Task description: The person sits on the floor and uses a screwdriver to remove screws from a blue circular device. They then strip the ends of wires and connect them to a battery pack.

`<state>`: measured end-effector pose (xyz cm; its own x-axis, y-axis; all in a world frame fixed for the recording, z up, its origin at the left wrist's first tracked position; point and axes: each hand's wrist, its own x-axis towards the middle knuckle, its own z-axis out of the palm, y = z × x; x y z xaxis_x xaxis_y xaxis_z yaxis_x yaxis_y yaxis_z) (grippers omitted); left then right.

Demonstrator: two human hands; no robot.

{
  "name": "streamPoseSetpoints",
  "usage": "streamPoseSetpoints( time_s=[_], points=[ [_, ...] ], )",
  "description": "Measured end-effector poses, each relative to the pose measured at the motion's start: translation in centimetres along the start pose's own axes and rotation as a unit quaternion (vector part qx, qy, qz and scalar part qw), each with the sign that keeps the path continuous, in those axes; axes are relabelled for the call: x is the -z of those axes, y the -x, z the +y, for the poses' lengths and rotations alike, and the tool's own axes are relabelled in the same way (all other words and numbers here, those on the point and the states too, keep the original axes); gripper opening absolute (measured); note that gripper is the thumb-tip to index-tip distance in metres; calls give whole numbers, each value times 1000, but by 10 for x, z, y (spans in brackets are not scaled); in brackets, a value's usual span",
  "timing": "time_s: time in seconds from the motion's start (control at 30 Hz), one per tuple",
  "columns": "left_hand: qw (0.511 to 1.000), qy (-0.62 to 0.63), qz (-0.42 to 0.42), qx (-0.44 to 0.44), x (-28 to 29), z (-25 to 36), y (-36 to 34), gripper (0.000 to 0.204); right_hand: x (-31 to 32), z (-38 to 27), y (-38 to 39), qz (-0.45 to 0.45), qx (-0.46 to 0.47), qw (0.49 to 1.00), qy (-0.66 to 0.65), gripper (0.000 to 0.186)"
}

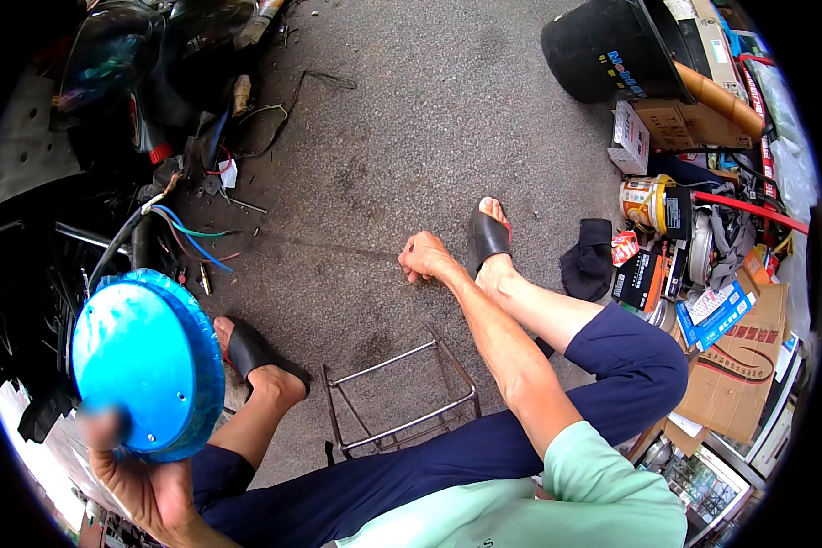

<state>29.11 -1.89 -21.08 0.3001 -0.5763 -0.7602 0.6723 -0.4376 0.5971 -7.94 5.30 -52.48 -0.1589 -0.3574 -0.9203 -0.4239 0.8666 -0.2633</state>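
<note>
My left hand (146,475) grips the lower edge of a round blue cover (135,365) with small screws in its face and a crinkled, shiny blue rim. The thumb is blurred against it; the other fingers are mostly hidden behind. Above the cover a cable (123,242) ends in loose blue, green and brown wires (191,233). Out over the pavement, beside my right foot, my right hand (422,258) has its fingers curled together. Whatever they may hold is too small to make out.
A bare metal frame (402,395) stands between my legs. Dark machine parts and a red-capped bottle (146,128) crowd the left. Along the right are a black bucket (612,50), a yellow-and-white tub (644,203), a black cloth (588,260) and cardboard boxes (735,365).
</note>
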Motion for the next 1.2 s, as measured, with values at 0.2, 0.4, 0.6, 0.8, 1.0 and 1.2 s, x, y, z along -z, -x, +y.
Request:
streamPoseSetpoints(
  time_s=[0.2,0.4,0.6,0.8,1.0,1.2],
  points=[
    [1000,6,-6,20,1,4,-1,51,-12,-24,-5,52,27,998,-23,19],
    [997,31,67,-38,-8,6,3,50,-27,-37,-7,52,70,993,74,21],
    [998,-5,49,-48,9,22,-5,53,-36,-34,-9,62,65,993,74,25],
    [999,-5,-38,-2,26,24,0,55,-26,-13,0,86,60,994,-20,22],
    [999,-19,-46,-20,33,28,2,56,-48,13,34,-126,101,965,208,14],
    [999,-20,19,-29,18,22,-6,59,-126,49,39,-211,85,886,404,28]
  ],
)
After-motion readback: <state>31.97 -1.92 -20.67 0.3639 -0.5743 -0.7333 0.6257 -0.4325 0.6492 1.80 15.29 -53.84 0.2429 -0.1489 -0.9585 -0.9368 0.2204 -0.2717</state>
